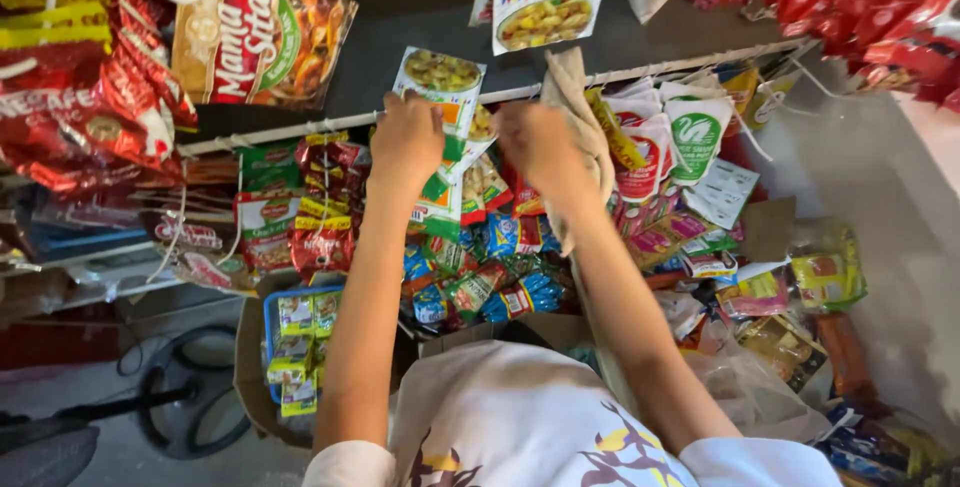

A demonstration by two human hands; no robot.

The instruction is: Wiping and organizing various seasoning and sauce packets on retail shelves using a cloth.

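Both arms reach up to a white rail (300, 132) strung with hanging packets; the left hand (408, 139) is closed on a green and white sachet (440, 82) showing a bowl of food, which hangs at the rail just above the knuckles. The right hand (540, 145) grips a beige cloth (585, 117) that drapes over it and touches the rail; red sachets (322, 237) hang just left of the left wrist, and a blue box (285, 342) of small green packs sits below.
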